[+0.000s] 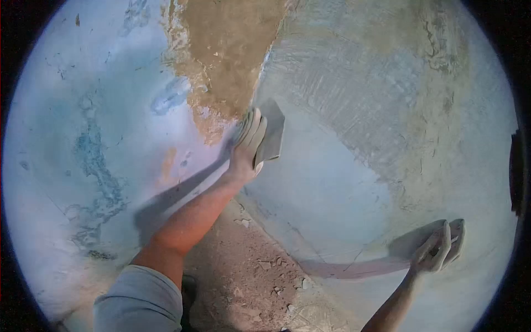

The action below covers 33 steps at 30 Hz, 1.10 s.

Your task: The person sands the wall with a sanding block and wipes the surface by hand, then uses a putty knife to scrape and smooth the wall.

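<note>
My left hand (248,145), dusty grey, is stretched out to the corner where two walls meet. It grips a flat grey rectangular sheet (272,133), perhaps sandpaper or a small float, and presses it against the right wall (354,110) beside the corner. Just above the sheet is a brown bare plaster patch (227,55). My right hand (440,249) lies flat against the right wall lower down, fingers extended; I see nothing in it.
The left wall (83,138) is pale blue-white with peeling, flaking paint. A floor (249,271) of brown dirt and small rubble runs along the foot of both walls. A dark shoe (189,290) shows below my grey sleeve.
</note>
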{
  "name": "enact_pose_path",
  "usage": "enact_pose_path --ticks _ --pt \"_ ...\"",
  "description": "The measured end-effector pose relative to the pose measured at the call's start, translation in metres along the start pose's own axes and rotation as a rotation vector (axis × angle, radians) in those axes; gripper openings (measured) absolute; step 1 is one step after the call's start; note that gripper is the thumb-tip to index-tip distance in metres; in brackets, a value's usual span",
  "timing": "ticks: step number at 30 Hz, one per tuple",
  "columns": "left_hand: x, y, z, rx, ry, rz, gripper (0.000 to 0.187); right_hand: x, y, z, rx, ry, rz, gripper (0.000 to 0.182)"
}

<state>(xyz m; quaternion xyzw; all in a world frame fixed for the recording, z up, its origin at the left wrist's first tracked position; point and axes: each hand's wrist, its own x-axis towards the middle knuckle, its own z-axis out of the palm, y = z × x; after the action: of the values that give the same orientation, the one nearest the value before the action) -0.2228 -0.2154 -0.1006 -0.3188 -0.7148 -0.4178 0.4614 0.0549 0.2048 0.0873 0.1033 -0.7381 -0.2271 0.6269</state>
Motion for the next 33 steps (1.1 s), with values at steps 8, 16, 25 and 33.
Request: enact_pose_path --ticks 8,16,25,33 --pt "-0.022 -0.006 0.009 0.037 -0.049 -0.024 0.085 0.006 -0.008 -0.001 -0.005 0.020 0.065 0.023" --pt "0.089 0.007 -0.002 0.044 0.158 0.135 0.076 0.006 -0.015 -0.002 0.034 0.000 0.052 0.022" --pt "-0.011 -0.004 -0.010 0.060 -0.116 -0.016 0.088 0.003 -0.020 0.000 0.031 0.004 0.072 0.020" --pt "0.115 0.026 0.000 0.333 0.030 0.213 0.099 0.006 -0.021 -0.001 0.036 -0.003 0.055 0.019"
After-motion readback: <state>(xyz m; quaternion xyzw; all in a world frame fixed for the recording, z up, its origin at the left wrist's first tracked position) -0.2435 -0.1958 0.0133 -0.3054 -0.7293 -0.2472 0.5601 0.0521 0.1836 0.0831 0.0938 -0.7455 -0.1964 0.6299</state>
